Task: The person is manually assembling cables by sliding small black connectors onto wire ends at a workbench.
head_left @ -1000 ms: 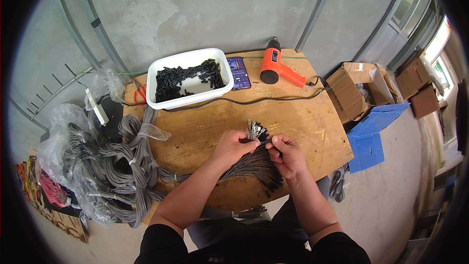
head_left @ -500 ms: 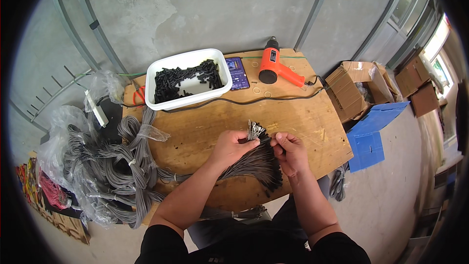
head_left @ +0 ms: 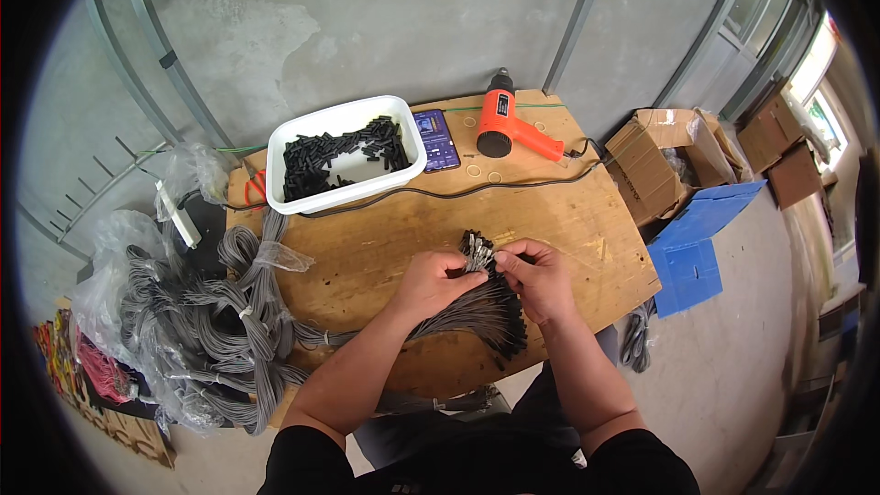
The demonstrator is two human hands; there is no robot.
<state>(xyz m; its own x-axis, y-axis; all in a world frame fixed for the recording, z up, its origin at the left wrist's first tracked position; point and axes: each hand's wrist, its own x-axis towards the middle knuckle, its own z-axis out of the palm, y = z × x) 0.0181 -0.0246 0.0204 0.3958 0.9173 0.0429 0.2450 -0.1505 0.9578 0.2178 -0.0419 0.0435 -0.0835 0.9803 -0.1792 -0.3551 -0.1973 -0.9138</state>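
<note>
Okay, white tub is my landmark, full of short black sleeves. Phone just right of tub, orange heat gun past that; red-handled tool at tub's left. Black cord cuts across the table between tub and hands. Grey cable coils, partly in clear plastic, pile up to the near left of tub. Cardboard box well off to tub's right.

From my remote view, left hand is curled round the wire bundle, gripping it just below its silver ends; bundle sits nearer me than tub and to its right. Right hand has thumb and index close together at those ends; can't tell if one is pinched.

Labels: dark plate on heat gun, lit phone screen, print on cardboard box; I can't make out clear wording.
</note>
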